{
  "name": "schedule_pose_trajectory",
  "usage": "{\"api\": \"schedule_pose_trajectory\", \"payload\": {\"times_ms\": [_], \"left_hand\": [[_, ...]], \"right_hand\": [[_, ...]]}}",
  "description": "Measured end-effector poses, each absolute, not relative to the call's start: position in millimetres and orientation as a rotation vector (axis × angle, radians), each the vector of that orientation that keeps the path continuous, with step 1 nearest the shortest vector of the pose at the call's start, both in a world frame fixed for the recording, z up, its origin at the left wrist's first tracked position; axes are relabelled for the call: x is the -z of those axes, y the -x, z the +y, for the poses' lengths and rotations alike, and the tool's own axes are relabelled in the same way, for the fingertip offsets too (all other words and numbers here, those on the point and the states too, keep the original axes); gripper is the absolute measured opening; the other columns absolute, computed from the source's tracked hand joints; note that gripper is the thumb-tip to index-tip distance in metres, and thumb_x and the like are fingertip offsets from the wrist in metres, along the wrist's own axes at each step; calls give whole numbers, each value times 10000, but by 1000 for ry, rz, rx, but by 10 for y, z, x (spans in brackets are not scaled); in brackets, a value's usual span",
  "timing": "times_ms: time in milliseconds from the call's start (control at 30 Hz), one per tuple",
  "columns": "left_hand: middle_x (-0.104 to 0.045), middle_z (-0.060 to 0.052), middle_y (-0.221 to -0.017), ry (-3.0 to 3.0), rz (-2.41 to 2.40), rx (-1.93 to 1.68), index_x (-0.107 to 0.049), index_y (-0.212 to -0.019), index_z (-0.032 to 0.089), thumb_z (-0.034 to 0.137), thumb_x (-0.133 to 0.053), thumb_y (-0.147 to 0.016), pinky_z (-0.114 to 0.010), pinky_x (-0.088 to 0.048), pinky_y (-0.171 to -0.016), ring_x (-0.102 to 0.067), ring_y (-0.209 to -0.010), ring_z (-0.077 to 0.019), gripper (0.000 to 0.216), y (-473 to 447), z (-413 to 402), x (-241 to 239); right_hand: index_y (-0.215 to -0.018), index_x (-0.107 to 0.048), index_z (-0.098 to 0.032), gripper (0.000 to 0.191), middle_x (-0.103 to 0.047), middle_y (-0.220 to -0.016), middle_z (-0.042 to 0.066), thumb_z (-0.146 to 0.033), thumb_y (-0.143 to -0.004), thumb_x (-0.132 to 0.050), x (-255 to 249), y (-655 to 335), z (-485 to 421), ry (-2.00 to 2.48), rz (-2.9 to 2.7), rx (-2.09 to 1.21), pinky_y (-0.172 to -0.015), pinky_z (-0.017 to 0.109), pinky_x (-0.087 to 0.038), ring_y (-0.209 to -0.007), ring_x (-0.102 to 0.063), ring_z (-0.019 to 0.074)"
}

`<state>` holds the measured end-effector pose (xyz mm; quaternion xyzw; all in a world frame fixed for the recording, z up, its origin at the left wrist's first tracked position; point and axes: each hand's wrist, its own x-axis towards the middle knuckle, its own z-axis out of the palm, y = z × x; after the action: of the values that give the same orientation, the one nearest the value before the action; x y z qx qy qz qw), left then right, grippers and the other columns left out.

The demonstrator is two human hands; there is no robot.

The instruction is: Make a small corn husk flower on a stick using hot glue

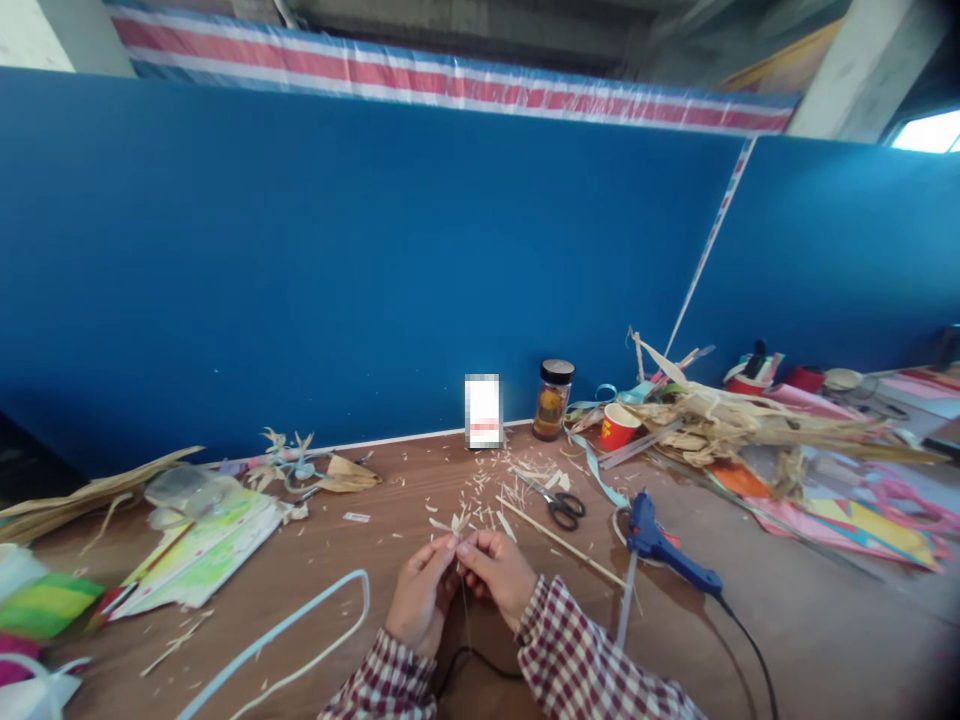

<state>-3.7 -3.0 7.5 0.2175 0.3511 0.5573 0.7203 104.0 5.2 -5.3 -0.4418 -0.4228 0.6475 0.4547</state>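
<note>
My left hand (pixel 425 592) and my right hand (pixel 498 575) meet over the near middle of the table. Both are closed, fingertips pinching a small bundle of pale husk strips (pixel 459 524) that fans out above them. From it a thin thread or wire (pixel 466 610) hangs down. Beyond my fingers lie many pale husk scraps (pixel 480 488). Black-handled scissors (pixel 564 510) rest just past my right hand, beside a thin pale stick (pixel 562 543). A blue glue gun (pixel 667 550) with a black cord lies farther right.
A lidded jar (pixel 552 402), a blurred white box (pixel 482 412) and a red paper cup (pixel 619 428) stand near the blue partition (pixel 337 270). Dried husks (pixel 705 420) heap at right. A painted sheet (pixel 217 550) and a bent pale-blue strip (pixel 277 635) lie left.
</note>
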Motion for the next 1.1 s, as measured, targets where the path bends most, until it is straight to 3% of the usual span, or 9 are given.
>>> {"api": "schedule_pose_trajectory", "payload": {"times_ms": [333, 600, 833, 933, 1100], "left_hand": [[-622, -24, -602, -526, 702, -1175, -668, -737, 115, 256, -685, -621, -257, -455, -593, -550, -553, -117, 184, 45, -24, -130], [-641, -26, -630, -458, 750, -1156, -662, -698, 117, 185, -702, -605, -230, -471, -604, -578, -583, -110, 122, 107, 5, -111], [-651, -55, -840, -431, 925, -1181, -616, -823, 136, 101, -603, -702, -129, -459, -435, -587, -586, -70, 127, 158, 9, -155], [-636, -36, -764, -429, 901, -1161, -609, -818, 138, 102, -590, -716, -100, -429, -389, -576, -552, -57, 110, 154, 18, -126], [-607, -17, -677, -347, 920, -1134, -604, -794, 136, 88, -553, -740, -75, -383, -331, -563, -490, -45, 89, 126, 26, -94]], "right_hand": [[-655, -528, -128, 393, -523, -528, -38, -498, -591, -645, 21, -1044, 62, 1108, -952, -1615, -360, 149, -270, -408, -408, 33], [-632, -525, -122, 390, -530, -534, -24, -500, -612, -621, -1, -1044, 57, 1114, -1022, -1608, -356, 151, -272, -412, -416, 39], [-854, -575, -161, 258, -600, -706, 8, -377, -713, -559, -387, -1475, -216, 1183, -1289, -1390, -411, 163, -330, -528, -499, 77], [-877, -576, -173, 222, -607, -710, 11, -340, -733, -547, -551, -1867, -409, 1263, -1396, -1266, -477, 193, -370, -570, -519, 99], [-694, -589, -170, 200, -546, -595, -2, -353, -741, -524, -616, -2611, -588, 1531, -1545, -790, -510, 226, -350, -545, -466, 112]]}}
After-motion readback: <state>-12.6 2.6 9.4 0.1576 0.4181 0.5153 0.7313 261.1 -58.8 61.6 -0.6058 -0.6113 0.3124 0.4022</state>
